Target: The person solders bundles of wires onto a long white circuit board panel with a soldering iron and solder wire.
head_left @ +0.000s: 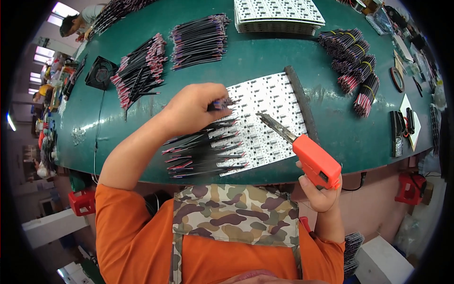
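Observation:
My left hand [195, 108] is closed on a small bundle of dark wires [222, 103] above the left part of a white circuit board panel [272, 102]. In my right hand [322, 198] is a red soldering gun [316, 162]; its dark metal tip hangs over the middle of the panel, apart from the left hand. Black wires [201, 154] with reddish ends lie in rows across the panel's left edge, below the left hand, partly blurred. Along the panel's right side runs a dark bar [301, 102].
Loose wire piles [198, 42] lie at the back left, near a black fan [100, 73]. A stack of white panels [279, 16] stands at the back. Tied wire bundles [352, 54] and a tape roll [397, 79] lie to the right. Another person [80, 26] bends over the table's far left.

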A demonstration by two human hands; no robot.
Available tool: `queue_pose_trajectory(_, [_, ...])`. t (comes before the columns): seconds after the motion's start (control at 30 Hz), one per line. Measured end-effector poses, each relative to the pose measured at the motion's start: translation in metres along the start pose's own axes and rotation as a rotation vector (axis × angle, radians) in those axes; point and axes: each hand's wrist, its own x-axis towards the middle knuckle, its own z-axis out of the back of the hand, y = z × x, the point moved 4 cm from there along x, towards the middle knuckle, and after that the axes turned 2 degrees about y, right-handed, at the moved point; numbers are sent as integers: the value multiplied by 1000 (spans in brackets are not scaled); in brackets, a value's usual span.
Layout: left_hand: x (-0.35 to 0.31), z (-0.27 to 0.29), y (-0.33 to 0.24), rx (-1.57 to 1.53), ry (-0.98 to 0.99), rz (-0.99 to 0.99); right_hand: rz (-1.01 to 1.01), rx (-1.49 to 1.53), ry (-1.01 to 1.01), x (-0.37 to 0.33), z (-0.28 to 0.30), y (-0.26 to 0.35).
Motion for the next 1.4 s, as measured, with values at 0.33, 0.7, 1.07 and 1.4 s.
queue_pose_trajectory(0.33, [-28,-57,-4,215,197,-261,22,-23,86,-5,-4,-7])
queue_pose_trajectory(0.7, [-26,-62,-4,285,201,-247,15,-93,153,10,-18,-3])
queue_pose_trajectory(1.07, [-23,-61,-3,280,240,-235,84,-224,204,10,-17,-7])
queue_pose_trajectory(1.4, [-21,-62,-3,286,261,-228,76,-231,224,13,-17,-3])
